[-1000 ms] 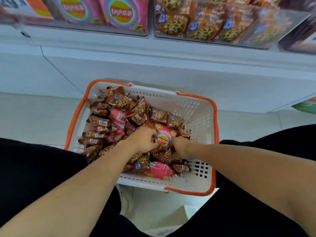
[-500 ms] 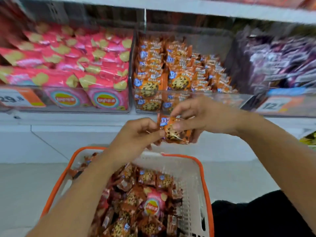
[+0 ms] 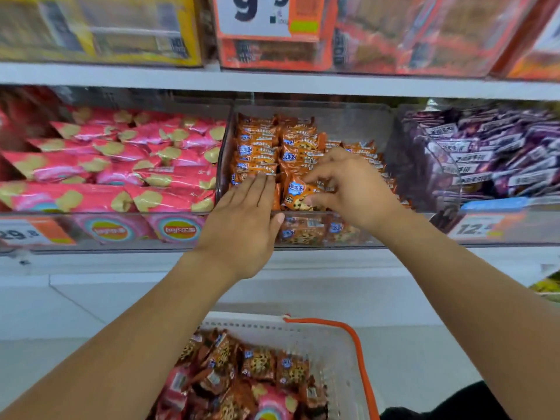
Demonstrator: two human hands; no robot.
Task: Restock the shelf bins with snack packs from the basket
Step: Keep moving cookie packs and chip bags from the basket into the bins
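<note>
1. My right hand (image 3: 353, 189) pinches an orange cookie pack (image 3: 298, 194) just over the middle bin (image 3: 333, 242); left hand (image 3: 245, 222) lies flat w/ straight fingers beside it.
2. Pack's prob. light, crinkly, slippery; grip by edges.
3. Middle bin: orange packs. Left of it, pink chip bags (image 3: 121, 165); below it, basket (image 3: 359, 353) w/ mixed packs.

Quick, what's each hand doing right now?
Left hand: open, straight fingers against the cookie packs in the bin.
Right hand: pinching one orange cookie pack.
</note>
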